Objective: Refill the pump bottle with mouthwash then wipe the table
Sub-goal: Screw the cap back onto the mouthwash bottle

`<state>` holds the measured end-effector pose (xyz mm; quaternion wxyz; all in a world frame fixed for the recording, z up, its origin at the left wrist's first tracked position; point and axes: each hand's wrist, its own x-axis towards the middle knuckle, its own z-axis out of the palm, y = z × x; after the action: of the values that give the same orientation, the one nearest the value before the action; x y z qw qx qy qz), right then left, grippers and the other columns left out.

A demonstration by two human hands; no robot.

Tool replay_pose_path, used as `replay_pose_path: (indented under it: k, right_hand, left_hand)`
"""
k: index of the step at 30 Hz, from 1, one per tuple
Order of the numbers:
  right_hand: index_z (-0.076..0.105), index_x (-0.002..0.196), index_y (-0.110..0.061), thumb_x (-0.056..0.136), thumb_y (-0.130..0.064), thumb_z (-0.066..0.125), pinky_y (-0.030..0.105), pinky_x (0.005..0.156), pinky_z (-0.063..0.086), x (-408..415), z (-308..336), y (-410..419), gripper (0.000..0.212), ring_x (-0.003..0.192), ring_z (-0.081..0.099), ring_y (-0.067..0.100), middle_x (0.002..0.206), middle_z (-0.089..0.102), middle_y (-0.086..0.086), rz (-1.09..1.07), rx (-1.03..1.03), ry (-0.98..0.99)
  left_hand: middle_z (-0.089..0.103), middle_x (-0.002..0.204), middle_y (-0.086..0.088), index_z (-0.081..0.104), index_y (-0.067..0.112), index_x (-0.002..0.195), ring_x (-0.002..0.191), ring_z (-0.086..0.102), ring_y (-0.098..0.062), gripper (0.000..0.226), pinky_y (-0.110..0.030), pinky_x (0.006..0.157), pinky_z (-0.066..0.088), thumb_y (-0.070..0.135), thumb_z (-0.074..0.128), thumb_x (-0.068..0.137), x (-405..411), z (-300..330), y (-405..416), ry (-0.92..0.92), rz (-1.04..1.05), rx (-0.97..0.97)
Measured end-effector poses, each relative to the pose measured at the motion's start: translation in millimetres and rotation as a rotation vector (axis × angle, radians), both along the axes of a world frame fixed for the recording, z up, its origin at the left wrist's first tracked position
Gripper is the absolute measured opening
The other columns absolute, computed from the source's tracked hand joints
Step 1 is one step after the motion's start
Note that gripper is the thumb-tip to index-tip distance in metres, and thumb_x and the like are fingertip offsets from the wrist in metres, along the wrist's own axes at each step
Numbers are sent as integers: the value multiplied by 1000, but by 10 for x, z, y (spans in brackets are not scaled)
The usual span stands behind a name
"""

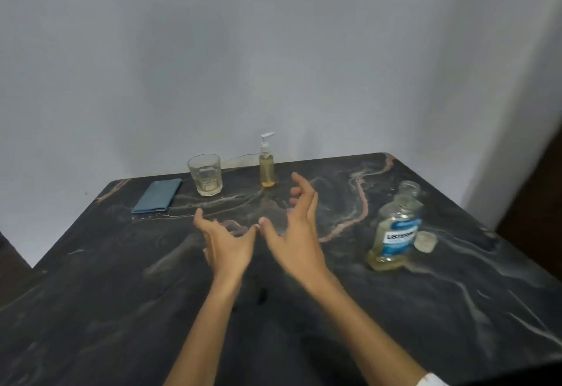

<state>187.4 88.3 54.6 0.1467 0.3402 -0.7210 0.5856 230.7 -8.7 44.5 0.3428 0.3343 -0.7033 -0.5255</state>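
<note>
A small pump bottle (267,169) with a white pump head and yellow liquid stands upright at the back of the dark marble table (304,309). The clear mouthwash bottle (395,230) with a blue label stands uncapped at the right, a little yellowish liquid in its base. Its clear cap (425,241) lies beside it. A folded blue cloth (157,195) lies at the back left. My left hand (226,241) and my right hand (299,227) hover over the table's middle, fingers spread, holding nothing, thumbs close together.
A clear glass (205,178) with a little pale liquid stands between the cloth and the pump bottle. A grey wall rises right behind the table. The table's right edge runs just past the mouthwash bottle.
</note>
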Motion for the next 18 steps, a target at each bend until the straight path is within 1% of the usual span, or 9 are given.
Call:
replay_pose_path:
  k: [2,4,5,7,9,11,12,16,18]
  right_hand:
    - [14,134,-46,83,-15,64,26,99,43,200,-82,274,78,120,35,-1,128,26,-13,1,-23,27]
    - [19,132,-49,84,-15,63,23,93,46,348,-170,541,74,118,42,3,125,34,-10,-56,-81,73]
    - [22,131,-48,84,-14,63,22,90,47,398,-211,675,71,115,46,6,122,38,-10,-97,-121,110]
    - [29,129,-40,83,-11,62,21,86,48,432,-285,929,64,108,51,9,116,44,-8,-185,-209,197]
    - [32,125,-31,80,1,65,21,83,48,387,-351,1162,64,100,53,9,110,47,-1,-285,-284,238]
    - [33,121,-29,76,12,65,19,79,49,294,-388,1389,68,95,54,6,104,47,-1,-372,-347,181]
    - [32,121,-28,76,13,65,18,78,48,235,-395,1501,69,94,54,4,104,47,-2,-414,-363,139]
    - [27,124,-30,79,8,62,11,74,46,-76,-384,1915,69,96,53,8,107,45,3,-573,-376,-87]
    - [26,126,-26,78,10,61,15,75,47,-227,-377,2060,69,96,52,10,109,44,6,-634,-364,-170]
  left_hand:
    - [48,130,-5,4,19,143,126,44,-28,101,-50,107,32,21,77,74,110,-38,253,-5,-48,34]
    - [44,137,-9,8,20,142,125,45,-28,97,-50,108,31,21,77,73,181,-69,486,-24,-96,23]
    - [44,137,-9,9,21,142,125,44,-29,96,-49,108,31,21,77,74,205,-83,599,-32,-132,12]
    - [45,136,-9,12,21,142,125,44,-28,93,-46,107,33,18,75,75,210,-98,787,-31,-214,0]
    - [46,135,-8,13,22,142,124,45,-26,91,-41,103,37,15,74,76,171,-100,938,-27,-306,6]
    - [45,134,-8,17,23,141,122,46,-23,88,-39,101,40,15,75,76,98,-84,1071,-37,-383,0]
    - [46,134,-8,19,23,140,122,46,-23,86,-40,102,40,15,75,76,50,-75,1140,-37,-419,-3]
    - [45,135,-5,25,22,137,124,44,-21,79,-36,100,41,14,75,77,-165,-63,1418,-41,-572,-20]
    - [44,137,-7,28,21,136,124,43,-20,76,-33,97,40,14,75,77,-266,-79,1530,-38,-621,-36]
